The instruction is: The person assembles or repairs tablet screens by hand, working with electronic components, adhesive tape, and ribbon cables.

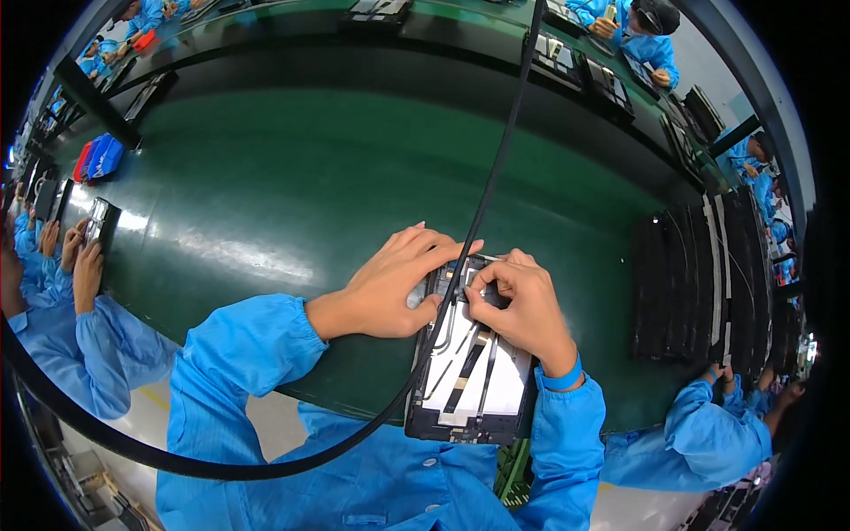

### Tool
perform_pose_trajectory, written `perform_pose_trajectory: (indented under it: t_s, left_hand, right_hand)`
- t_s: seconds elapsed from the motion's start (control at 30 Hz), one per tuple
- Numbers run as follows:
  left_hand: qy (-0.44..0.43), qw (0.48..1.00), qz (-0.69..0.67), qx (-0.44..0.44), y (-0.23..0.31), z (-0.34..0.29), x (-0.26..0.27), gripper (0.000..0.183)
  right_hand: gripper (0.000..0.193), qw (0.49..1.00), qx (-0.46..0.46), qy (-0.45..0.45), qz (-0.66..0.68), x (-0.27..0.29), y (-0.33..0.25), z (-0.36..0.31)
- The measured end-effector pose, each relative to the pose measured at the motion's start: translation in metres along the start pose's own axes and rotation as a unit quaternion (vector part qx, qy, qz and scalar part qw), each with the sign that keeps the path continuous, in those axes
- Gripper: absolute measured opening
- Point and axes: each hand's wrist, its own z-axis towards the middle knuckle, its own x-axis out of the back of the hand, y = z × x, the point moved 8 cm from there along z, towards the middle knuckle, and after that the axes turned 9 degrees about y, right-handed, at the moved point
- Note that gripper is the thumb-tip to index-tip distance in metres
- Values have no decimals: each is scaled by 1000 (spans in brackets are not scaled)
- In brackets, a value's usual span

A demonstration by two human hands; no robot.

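Observation:
A flat rectangular device panel with a black frame, white inner surface and thin dark ribbon strips lies at the near edge of the green belt. My left hand rests flat on the panel's far left corner, fingers spread and pressing down. Beside it, my right hand is curled over the far end, thumb and forefinger pinching a small pale piece against the panel. Both sleeves are blue.
A black cable hangs across the view over the panel. Several dark panels are stacked on the right. Co-workers in blue sit at the left, lower right and far side.

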Motion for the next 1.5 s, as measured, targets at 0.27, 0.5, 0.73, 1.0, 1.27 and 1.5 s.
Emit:
perform_pose_trajectory:
  t_s: [0.27,0.5,0.73,1.0,1.27,1.5]
  left_hand:
    - [50,999,-18,5,0,-1,3,86]
    - [163,971,101,-145,31,-26,16,30]
    - [148,967,130,-158,42,-33,12,27]
    - [121,968,166,-142,50,-33,1,37]
    - [139,951,179,-211,44,-25,4,26]
    - [16,960,70,-270,55,6,-13,22]
  right_hand:
    - [14,999,-43,-4,-1,0,3,3]
    - [18,995,-21,-94,-16,-2,1,-3]
    - [15,996,-19,-82,-7,-3,2,-4]
    - [11,998,12,-60,17,4,-4,-3]
    - [12,998,24,-46,-34,38,1,-3]
    - [15,998,1,-52,-26,58,12,-12]
